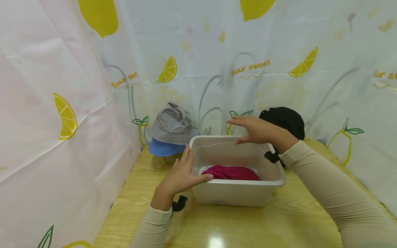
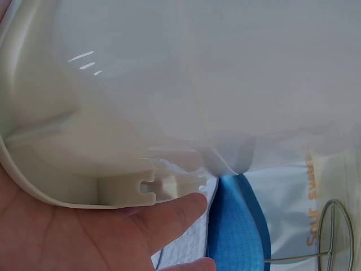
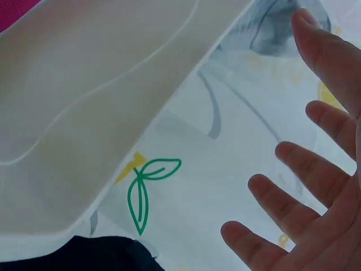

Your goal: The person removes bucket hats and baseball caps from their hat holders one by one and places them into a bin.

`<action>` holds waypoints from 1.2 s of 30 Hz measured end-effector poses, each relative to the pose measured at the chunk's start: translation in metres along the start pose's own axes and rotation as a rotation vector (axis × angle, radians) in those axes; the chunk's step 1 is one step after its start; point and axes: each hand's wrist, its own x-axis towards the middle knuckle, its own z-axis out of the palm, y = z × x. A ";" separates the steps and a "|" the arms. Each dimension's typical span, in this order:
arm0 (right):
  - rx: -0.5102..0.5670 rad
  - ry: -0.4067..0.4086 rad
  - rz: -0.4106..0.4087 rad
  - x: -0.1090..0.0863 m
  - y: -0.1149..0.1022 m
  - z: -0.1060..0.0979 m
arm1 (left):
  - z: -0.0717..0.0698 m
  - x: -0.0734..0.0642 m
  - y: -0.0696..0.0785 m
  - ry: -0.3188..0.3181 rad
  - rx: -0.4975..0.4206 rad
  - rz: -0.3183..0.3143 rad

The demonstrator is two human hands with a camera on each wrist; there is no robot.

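Note:
A pale plastic bin (image 1: 232, 193) stands on the wooden table, with a magenta cloth item (image 1: 231, 173) lying inside it. My left hand (image 1: 181, 175) rests against the bin's near left corner, its fingers extended along the left side and the thumb over the front rim. From the left wrist view, the palm lies along the outside of the bin's wall (image 2: 113, 135), under the rim. Over the far right part of the bin, my right hand (image 1: 257, 130) is raised with spread fingers and holds nothing. The right wrist view has those fingers (image 3: 304, 164) apart from the rim.
Behind the bin's left side, a grey bucket hat (image 1: 173, 124) sits stacked on a blue hat (image 1: 165, 147), with a wire stand (image 2: 333, 237) beneath. A black cap (image 1: 285, 119) is at the back right, partly behind my right arm. A lemon-print curtain (image 1: 198, 51) encloses the table (image 1: 149, 193).

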 end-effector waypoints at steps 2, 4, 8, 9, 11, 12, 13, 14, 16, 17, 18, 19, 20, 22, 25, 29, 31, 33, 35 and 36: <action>-0.005 0.011 0.021 -0.002 0.003 -0.002 | 0.000 -0.001 0.001 -0.002 -0.002 -0.002; -0.024 0.034 0.040 -0.003 0.007 -0.003 | -0.001 -0.001 0.001 -0.001 -0.001 -0.002; -0.035 0.082 0.085 -0.009 0.017 -0.006 | -0.001 -0.002 0.002 -0.001 0.000 -0.006; -0.034 0.089 0.100 -0.010 0.020 -0.007 | -0.001 -0.002 0.001 0.001 0.000 -0.006; -0.023 0.100 0.125 -0.014 0.024 -0.008 | -0.001 -0.002 0.001 0.005 0.004 -0.003; -0.018 0.103 0.136 -0.015 0.026 -0.009 | -0.001 -0.002 0.000 0.006 0.004 -0.001; -0.017 0.105 0.147 -0.017 0.028 -0.010 | -0.001 -0.002 0.000 0.007 0.004 0.000; -0.018 0.108 0.158 -0.018 0.030 -0.010 | -0.001 -0.002 -0.001 0.008 0.004 0.002; -0.015 0.123 0.169 -0.021 0.033 -0.011 | 0.000 -0.002 -0.001 0.008 0.004 0.003; -0.014 0.130 0.176 -0.022 0.035 -0.012 | 0.000 -0.002 -0.001 0.009 0.000 0.001; -0.013 0.137 0.184 -0.024 0.036 -0.013 | 0.000 -0.002 -0.001 0.008 -0.005 -0.001; -0.012 0.143 0.196 -0.026 0.038 -0.013 | 0.000 -0.002 0.000 0.006 -0.009 -0.003; -0.010 0.148 0.203 -0.028 0.040 -0.014 | 0.001 -0.002 0.001 0.005 -0.011 -0.005; -0.013 0.154 0.223 -0.033 0.043 -0.015 | 0.002 -0.002 0.001 0.001 -0.012 -0.007; -0.018 0.163 0.268 -0.038 0.049 -0.016 | 0.003 -0.002 0.002 -0.003 -0.010 -0.006; -0.010 0.198 0.325 -0.044 0.060 -0.017 | 0.004 -0.002 0.002 0.009 -0.007 0.001; -0.004 0.217 0.352 -0.045 0.066 -0.017 | 0.003 -0.002 0.003 0.014 -0.010 0.002; 0.003 0.233 0.374 -0.047 0.072 -0.018 | 0.002 -0.002 0.003 0.015 -0.010 0.001; 0.004 0.255 0.385 -0.048 0.077 -0.018 | 0.002 -0.002 0.003 0.014 -0.009 0.000; 0.002 0.263 0.388 -0.048 0.080 -0.018 | 0.001 -0.002 0.002 0.015 -0.008 0.000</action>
